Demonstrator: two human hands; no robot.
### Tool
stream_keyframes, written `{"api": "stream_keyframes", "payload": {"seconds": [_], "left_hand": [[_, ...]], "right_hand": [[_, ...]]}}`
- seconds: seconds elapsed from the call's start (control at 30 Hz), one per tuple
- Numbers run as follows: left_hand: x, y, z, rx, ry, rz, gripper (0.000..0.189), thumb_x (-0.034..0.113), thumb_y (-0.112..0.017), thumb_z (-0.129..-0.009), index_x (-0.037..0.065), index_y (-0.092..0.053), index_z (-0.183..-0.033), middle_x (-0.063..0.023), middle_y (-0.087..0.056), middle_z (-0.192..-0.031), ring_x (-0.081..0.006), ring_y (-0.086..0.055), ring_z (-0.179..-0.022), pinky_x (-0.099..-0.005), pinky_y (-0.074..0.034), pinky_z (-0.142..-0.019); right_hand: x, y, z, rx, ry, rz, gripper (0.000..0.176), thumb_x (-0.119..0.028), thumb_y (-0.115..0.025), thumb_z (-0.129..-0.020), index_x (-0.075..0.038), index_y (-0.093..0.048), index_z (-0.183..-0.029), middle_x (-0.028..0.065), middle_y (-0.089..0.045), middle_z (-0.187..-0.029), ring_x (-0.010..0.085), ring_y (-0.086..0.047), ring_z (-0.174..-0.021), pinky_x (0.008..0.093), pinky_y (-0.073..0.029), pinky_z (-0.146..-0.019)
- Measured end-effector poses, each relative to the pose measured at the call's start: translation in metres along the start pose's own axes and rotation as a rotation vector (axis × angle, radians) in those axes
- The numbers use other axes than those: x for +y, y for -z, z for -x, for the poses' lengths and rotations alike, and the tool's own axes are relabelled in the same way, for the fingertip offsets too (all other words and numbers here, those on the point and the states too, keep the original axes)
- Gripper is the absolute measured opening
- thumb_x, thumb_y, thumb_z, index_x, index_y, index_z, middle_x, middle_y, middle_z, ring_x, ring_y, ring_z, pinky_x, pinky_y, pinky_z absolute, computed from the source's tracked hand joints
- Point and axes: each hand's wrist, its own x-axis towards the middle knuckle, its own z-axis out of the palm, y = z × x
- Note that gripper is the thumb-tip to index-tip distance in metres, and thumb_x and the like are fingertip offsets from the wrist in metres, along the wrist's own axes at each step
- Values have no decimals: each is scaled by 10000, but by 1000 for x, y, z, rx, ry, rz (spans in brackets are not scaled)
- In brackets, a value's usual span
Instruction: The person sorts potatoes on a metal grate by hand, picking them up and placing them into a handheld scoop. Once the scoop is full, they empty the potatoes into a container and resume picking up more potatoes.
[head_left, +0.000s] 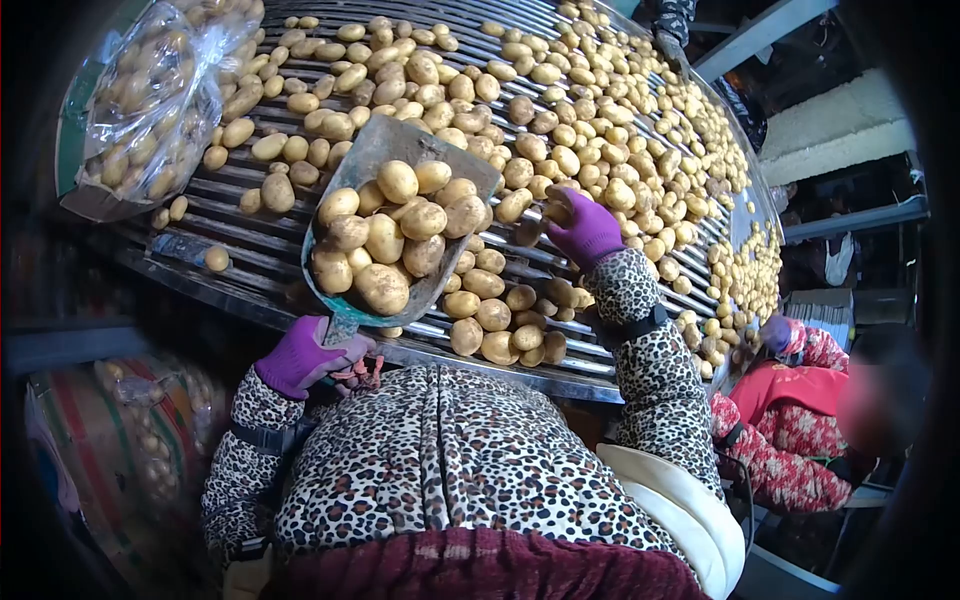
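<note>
My left hand (310, 358), in a purple glove, is closed around the short handle of a worn scoop (378, 140). Several potatoes (385, 238) are heaped in the scoop, which lies over the metal bars near the front edge. To the right of it, my right hand (585, 232), also in a purple glove, reaches over the bars. Its fingers are curled around a potato (557, 207), partly hidden by the glove. More loose potatoes (495, 315) lie on the bars between the scoop and this hand.
A slatted metal table (225, 205) carries many loose potatoes. At the back left stands a box (72, 140) lined with a clear bag (150, 90) of potatoes. A striped sack (110, 440) is at lower left. A person in red (790, 410) works on the right.
</note>
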Motion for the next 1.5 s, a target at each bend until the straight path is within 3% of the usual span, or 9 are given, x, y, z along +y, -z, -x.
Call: {"api": "stream_keyframes", "payload": {"seconds": [0.13,0.4,0.53,0.73,0.83,1.03,1.27,1.43,1.5], "left_hand": [[5,-2,1,26,65,-51,334,264,-712,-851,-28,-652,-1002,-85,-667,-764,-118,-642,-637,-207,-497,-551],[5,0,1,-9,15,8,265,216,-710,-850,-25,-670,-953,-70,-653,-737,-106,-614,-602,-206,-466,-517],[2,1,-2,1,42,-26,271,227,-701,-857,-24,-668,-952,-75,-660,-752,-107,-618,-606,-210,-471,-521],[2,1,-1,-5,45,-49,262,229,-678,-881,-22,-668,-957,-69,-667,-775,-99,-616,-626,-210,-472,-541],[-2,4,-3,-31,-5,-57,257,221,-675,-889,-20,-670,-975,-57,-665,-779,-83,-602,-637,-201,-462,-556],[-5,8,-3,-35,-25,-66,271,227,-681,-890,-19,-676,-1004,-43,-660,-782,-75,-587,-643,-201,-449,-560],[9,-2,4,-17,22,-41,248,254,-682,-888,10,-650,-926,-34,-631,-742,-87,-598,-616,-213,-482,-544],[3,3,3,-37,-55,-82,251,240,-683,-886,2,-682,-964,-43,-658,-757,-89,-618,-653,-224,-502,-593],[2,5,3,-30,-32,-98,249,237,-690,-883,0,-678,-956,-40,-660,-771,-81,-612,-662,-222,-489,-593]], "right_hand": [[-30,-9,-17,-185,46,359,472,-291,-601,-842,-188,-536,-1297,158,-664,-975,336,-664,-876,448,-537,-742],[-33,19,-8,-440,41,162,623,-295,-678,-795,-215,-463,-1375,177,-684,-984,347,-668,-901,438,-539,-781],[-17,9,-23,-138,-120,164,568,-278,-612,-830,-192,-464,-1371,212,-643,-1080,348,-641,-1005,425,-517,-875],[-18,-1,-74,-383,-196,421,561,-369,-621,-793,-218,-522,-1324,170,-666,-1078,328,-655,-993,420,-530,-833],[-20,20,-75,-701,-200,490,492,-411,-602,-794,-171,-603,-1223,168,-676,-1046,330,-656,-993,424,-526,-842],[-13,10,-48,-146,-60,283,473,-278,-626,-791,-220,-563,-1256,150,-676,-1033,340,-656,-967,436,-528,-823],[-16,-34,-86,-197,113,450,387,-321,-584,-876,-217,-533,-1245,149,-673,-937,348,-664,-873,473,-531,-736],[-27,-6,-81,-112,-29,183,404,-279,-682,-817,-196,-579,-1199,125,-690,-985,310,-673,-900,417,-535,-770],[-37,11,-71,21,130,-153,482,-211,-720,-780,-187,-576,-1239,98,-689,-1056,257,-676,-962,375,-536,-821]]}}
